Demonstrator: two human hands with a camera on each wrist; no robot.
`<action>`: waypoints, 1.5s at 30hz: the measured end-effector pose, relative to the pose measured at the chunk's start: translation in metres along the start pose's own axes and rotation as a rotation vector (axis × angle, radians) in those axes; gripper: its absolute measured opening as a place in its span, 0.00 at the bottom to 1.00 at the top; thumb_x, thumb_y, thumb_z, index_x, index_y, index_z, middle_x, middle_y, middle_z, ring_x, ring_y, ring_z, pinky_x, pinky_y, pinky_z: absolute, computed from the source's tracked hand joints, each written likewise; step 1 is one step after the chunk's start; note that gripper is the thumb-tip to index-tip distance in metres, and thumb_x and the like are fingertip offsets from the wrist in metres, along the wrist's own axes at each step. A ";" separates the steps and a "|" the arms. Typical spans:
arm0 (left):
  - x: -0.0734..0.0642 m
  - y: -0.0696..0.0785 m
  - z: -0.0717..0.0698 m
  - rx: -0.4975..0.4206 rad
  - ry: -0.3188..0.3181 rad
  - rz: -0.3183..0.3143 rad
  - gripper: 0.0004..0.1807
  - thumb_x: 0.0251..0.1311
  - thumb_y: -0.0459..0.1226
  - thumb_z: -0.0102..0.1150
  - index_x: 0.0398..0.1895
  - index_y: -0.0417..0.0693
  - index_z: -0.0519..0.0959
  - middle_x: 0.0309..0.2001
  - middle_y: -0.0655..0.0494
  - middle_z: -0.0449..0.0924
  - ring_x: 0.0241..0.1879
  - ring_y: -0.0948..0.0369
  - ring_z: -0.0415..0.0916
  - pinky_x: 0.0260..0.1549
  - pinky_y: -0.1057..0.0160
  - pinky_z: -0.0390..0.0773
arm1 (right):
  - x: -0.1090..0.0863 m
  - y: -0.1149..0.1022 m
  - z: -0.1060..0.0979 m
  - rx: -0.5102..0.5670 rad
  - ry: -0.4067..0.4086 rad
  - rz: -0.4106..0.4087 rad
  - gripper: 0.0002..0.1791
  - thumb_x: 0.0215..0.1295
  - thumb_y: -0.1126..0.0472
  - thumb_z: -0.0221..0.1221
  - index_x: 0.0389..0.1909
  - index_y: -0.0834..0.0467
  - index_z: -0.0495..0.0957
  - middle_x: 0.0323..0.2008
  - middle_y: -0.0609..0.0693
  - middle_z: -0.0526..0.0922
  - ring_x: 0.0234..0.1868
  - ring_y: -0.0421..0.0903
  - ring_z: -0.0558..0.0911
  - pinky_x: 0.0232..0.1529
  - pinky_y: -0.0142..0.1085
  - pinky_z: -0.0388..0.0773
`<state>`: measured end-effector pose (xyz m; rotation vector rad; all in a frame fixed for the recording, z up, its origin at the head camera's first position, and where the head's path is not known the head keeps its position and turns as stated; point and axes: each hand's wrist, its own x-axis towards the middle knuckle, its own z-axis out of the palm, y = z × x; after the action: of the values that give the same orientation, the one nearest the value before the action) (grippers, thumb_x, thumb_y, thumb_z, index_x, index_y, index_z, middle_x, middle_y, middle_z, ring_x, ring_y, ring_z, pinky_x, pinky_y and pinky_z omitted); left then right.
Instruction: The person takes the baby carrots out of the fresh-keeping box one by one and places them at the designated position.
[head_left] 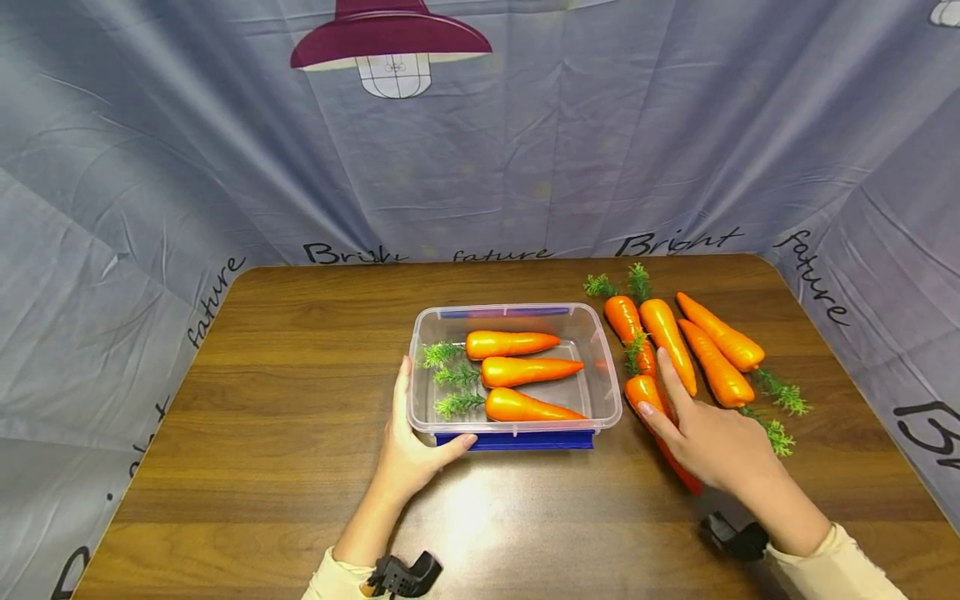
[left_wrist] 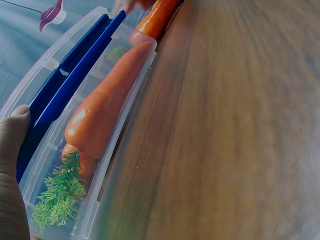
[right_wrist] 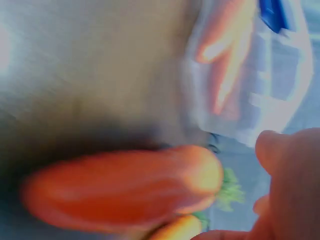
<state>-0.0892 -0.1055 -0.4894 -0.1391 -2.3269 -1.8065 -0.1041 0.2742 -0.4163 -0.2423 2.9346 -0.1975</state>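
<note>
From the head view, I see a brown wood-grain tabletop [head_left: 300, 375], with a bright patch of glare [head_left: 472, 517] at the lower centre. Grey-blue fabric [head_left: 525, 183] surrounds it behind and at both sides, lettered in black, with a maroon lamp print [head_left: 390, 37] at the upper centre. A clear plastic box [head_left: 517, 427] sits mid-frame, three carrots [head_left: 532, 372] lying inside, green tufts to the left. The left hand [head_left: 416, 454] grips its near left corner, thumb [head_left: 450, 452] against the blue clip [head_left: 517, 442]. Right of centre, five loose carrots [head_left: 716, 362] lie on the wood. The right hand [head_left: 720, 442] is over them, index finger and thumb stretched apart; I can't tell whether it touches one.

In the left wrist view, the tabletop's grain fills the right of the frame, the box leans across the left, and fabric with the lamp print shows at upper left. The thumb presses the clip at the left edge.

The right wrist view is blurred: a loose carrot spans the lower left and centre, box at upper right, fabric along the right edge, fingers [right_wrist: 295, 165] at lower right.
</note>
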 end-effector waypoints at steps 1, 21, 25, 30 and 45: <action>0.000 0.001 0.000 -0.001 0.001 -0.004 0.73 0.34 0.38 0.85 0.79 0.72 0.41 0.79 0.56 0.50 0.76 0.55 0.55 0.73 0.62 0.54 | 0.001 0.000 -0.004 0.007 0.027 -0.008 0.44 0.74 0.31 0.36 0.80 0.46 0.30 0.40 0.66 0.86 0.30 0.61 0.85 0.17 0.48 0.70; -0.002 0.001 0.001 -0.006 0.000 -0.001 0.74 0.33 0.38 0.85 0.79 0.72 0.41 0.79 0.56 0.50 0.76 0.55 0.54 0.74 0.57 0.54 | 0.048 -0.075 -0.038 0.179 0.207 -0.524 0.37 0.69 0.42 0.58 0.76 0.39 0.57 0.37 0.40 0.79 0.45 0.42 0.74 0.42 0.39 0.71; -0.002 0.004 0.002 -0.008 0.002 -0.012 0.73 0.34 0.38 0.85 0.79 0.72 0.41 0.79 0.57 0.50 0.76 0.55 0.55 0.74 0.57 0.54 | 0.059 -0.086 -0.037 0.204 0.093 -0.600 0.39 0.68 0.43 0.60 0.77 0.40 0.56 0.47 0.44 0.83 0.47 0.44 0.78 0.46 0.41 0.75; -0.003 0.016 0.001 -0.033 0.003 -0.030 0.72 0.35 0.34 0.83 0.80 0.66 0.42 0.79 0.50 0.50 0.76 0.50 0.54 0.74 0.51 0.53 | 0.070 -0.096 -0.032 0.204 -0.050 -0.644 0.38 0.68 0.44 0.60 0.76 0.42 0.58 0.62 0.48 0.80 0.56 0.49 0.81 0.57 0.50 0.77; -0.004 0.033 -0.001 -0.014 -0.003 -0.058 0.70 0.37 0.34 0.82 0.80 0.65 0.42 0.79 0.49 0.50 0.76 0.49 0.54 0.73 0.62 0.54 | 0.094 -0.104 -0.019 0.176 -0.274 -0.796 0.39 0.65 0.42 0.61 0.76 0.43 0.60 0.39 0.45 0.82 0.37 0.41 0.79 0.41 0.35 0.77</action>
<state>-0.0793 -0.0976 -0.4583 -0.0771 -2.3437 -1.8508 -0.1840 0.1584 -0.3988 -1.2786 2.3767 -0.4777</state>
